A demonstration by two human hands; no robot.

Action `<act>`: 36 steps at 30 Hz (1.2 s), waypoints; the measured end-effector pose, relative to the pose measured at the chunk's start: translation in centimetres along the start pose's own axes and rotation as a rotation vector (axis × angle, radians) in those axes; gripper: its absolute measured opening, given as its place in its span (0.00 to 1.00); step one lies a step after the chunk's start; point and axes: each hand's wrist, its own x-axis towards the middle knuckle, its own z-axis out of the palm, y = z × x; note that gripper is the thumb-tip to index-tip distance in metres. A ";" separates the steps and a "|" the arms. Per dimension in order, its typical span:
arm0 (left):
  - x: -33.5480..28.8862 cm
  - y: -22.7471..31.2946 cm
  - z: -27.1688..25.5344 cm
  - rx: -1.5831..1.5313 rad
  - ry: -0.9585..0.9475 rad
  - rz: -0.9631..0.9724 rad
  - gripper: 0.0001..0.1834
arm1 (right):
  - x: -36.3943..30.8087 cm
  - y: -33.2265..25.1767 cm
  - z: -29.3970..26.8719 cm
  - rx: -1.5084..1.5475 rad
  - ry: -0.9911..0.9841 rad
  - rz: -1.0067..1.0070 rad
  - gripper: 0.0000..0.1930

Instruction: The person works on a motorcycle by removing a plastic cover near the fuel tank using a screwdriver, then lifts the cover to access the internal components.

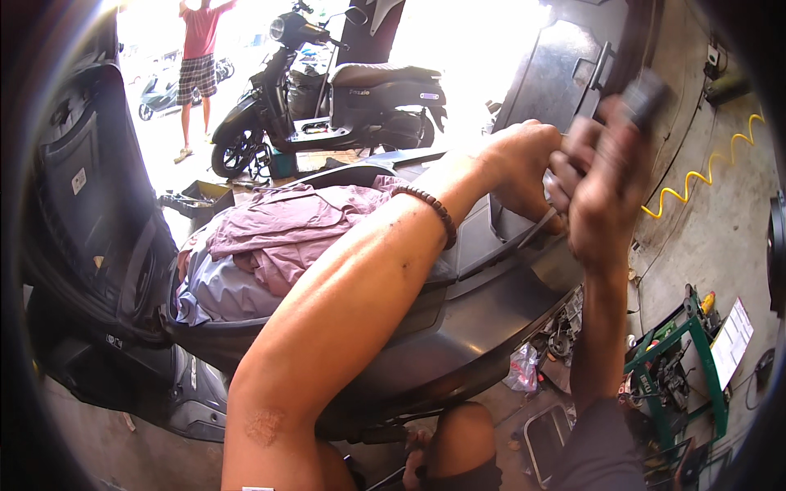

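My left arm reaches across a dark scooter [458, 323], and my left hand [524, 168] is closed at its tail end; what its fingers grip is hidden. Right beside it, my right hand [602, 196] is wrapped round a dark, blunt-ended object [647, 98] that sticks up past the fingers. Motion blurs this hand and the object, so its kind is unclear. The scooter's seat [90, 155] stands raised at the left. Crumpled mauve cloth [286, 225] and grey-blue cloth [217, 282] fill the compartment under it.
Another dark scooter [344, 98] is parked beyond, and a person in a red shirt [201, 33] stands outside. A yellow coiled hose [688, 192] hangs at the right. Below it are a green metal frame [712, 372], a white sheet [731, 342] and loose parts. A bent knee [465, 442] shows below the scooter.
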 end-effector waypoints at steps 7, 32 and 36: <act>0.0 1.9 -0.3 -0.039 -0.103 -0.010 0.30 | -7.9 -0.3 -1.2 0.212 0.561 -0.266 0.25; -1.8 0.3 0.5 -0.178 -0.157 -0.173 0.47 | 6.6 4.4 -9.0 -1.019 -0.464 0.001 0.12; -3.1 -0.3 0.5 -0.031 -0.113 -0.197 0.56 | 8.8 9.8 -7.4 -1.004 -0.768 0.350 0.14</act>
